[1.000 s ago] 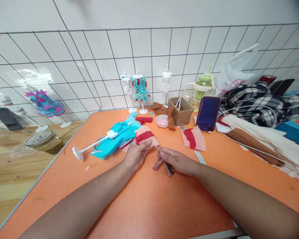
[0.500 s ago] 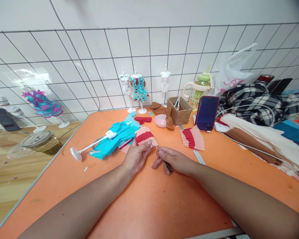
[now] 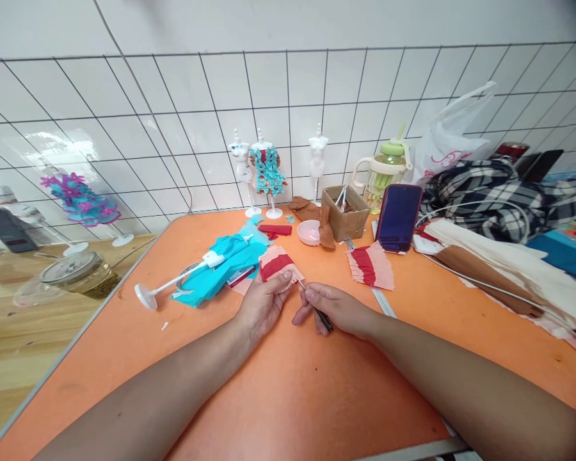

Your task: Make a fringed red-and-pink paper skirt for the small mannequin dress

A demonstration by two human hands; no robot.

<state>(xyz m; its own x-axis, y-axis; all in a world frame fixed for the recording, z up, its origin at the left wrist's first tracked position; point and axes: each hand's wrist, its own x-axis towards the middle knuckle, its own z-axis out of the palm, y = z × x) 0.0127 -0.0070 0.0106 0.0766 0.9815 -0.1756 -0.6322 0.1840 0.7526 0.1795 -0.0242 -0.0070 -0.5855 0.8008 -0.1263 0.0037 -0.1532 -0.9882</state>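
My left hand (image 3: 264,306) pinches a pleated piece of pink crepe paper with a red band (image 3: 277,264) between thumb and fingers. My right hand (image 3: 324,304) is closed around a slim tool with a black handle (image 3: 324,320). Its thin metal tip touches or nearly touches the paper's right edge; its exact kind is hard to make out. A second pleated pink-and-red piece (image 3: 370,266) lies flat to the right. Left of my hands, a small white dress form with blue crepe paper (image 3: 233,259) lies on its side.
Along the wall stand a dress form in a blue-flowered dress (image 3: 267,171) and a bare dress form (image 3: 317,157). A pink bowl (image 3: 308,233), a cardboard box (image 3: 349,221), an upright phone (image 3: 399,218) and a green-lidded bottle (image 3: 388,168) are nearby. Cloth and paper strips (image 3: 504,269) cover the right side.
The held paper's upper edge has shifted very slightly. Both hands keep the same grip and place, and the tool tip stays at the paper's edge.
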